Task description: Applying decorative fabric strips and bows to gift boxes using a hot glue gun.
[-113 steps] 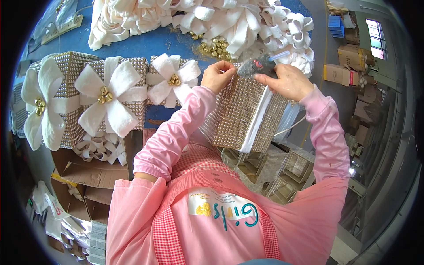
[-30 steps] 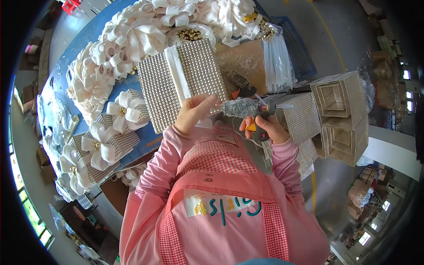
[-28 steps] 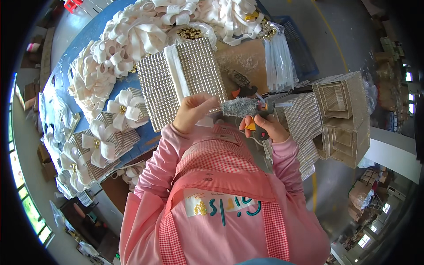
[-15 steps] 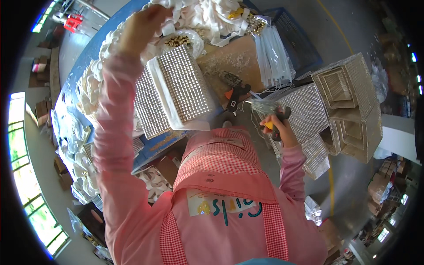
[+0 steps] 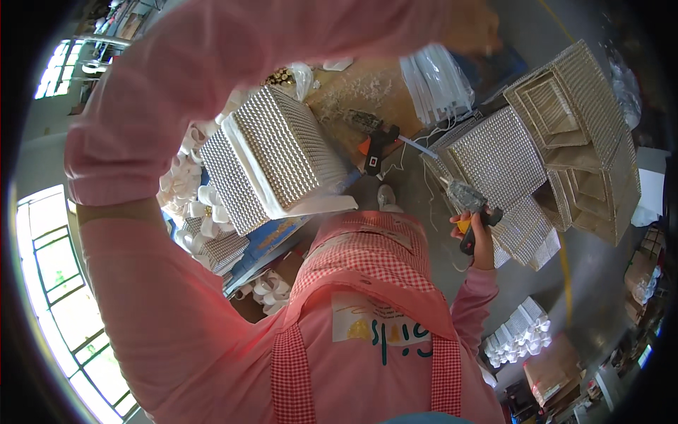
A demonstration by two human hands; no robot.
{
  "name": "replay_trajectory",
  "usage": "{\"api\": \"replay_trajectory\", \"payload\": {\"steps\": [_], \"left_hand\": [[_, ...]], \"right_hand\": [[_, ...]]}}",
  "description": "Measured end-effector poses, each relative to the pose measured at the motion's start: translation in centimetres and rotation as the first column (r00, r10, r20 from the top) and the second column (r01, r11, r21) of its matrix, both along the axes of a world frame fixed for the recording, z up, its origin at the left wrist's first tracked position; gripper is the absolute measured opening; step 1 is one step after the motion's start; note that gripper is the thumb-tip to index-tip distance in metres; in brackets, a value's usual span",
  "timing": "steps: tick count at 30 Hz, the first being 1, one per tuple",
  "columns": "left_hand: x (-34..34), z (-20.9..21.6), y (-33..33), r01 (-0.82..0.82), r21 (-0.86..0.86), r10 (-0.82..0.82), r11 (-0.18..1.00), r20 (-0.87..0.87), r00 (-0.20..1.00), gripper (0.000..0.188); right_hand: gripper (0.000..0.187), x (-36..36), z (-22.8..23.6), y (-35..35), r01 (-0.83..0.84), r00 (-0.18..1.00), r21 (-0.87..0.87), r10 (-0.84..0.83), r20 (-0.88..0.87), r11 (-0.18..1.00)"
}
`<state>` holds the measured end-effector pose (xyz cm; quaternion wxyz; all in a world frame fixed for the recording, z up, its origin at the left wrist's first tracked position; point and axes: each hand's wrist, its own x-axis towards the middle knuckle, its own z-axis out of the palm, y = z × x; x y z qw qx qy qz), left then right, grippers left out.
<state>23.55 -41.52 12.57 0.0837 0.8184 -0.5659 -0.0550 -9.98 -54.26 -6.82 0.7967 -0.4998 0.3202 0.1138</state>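
The left hand (image 5: 477, 28) is now sweeping from the upper left to the upper right, near the pale sticks (image 5: 438, 85), and it is showing too blurry to tell if its fingers are spread or pinching something. The right hand (image 5: 482, 240) is curling around the handle of the glue gun (image 5: 467, 196), holding it near the stacked boxes (image 5: 498, 152). The big box (image 5: 286, 145) is sitting on the blue table (image 5: 284, 230) with its white strip (image 5: 247, 166) sticking out past it, so no hand is steadying the box and the gluing seems to be pausing.
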Motion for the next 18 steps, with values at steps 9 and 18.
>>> {"api": "replay_trajectory", "payload": {"steps": [9,18], "left_hand": [[-16.6,-12.5,15.8,-0.488,0.486,0.454,0.725,-0.870,-0.192,0.039],[-24.0,-17.3,14.2,-0.826,0.428,-0.196,0.368,-0.832,-0.519,0.037]], "right_hand": [[0.028,4.4,1.2,0.0,-0.077,0.989,-0.079,0.086,0.122,0.994],[0.029,8.3,3.2,8.2,-0.300,0.850,-0.210,0.361,0.383,0.931]]}}
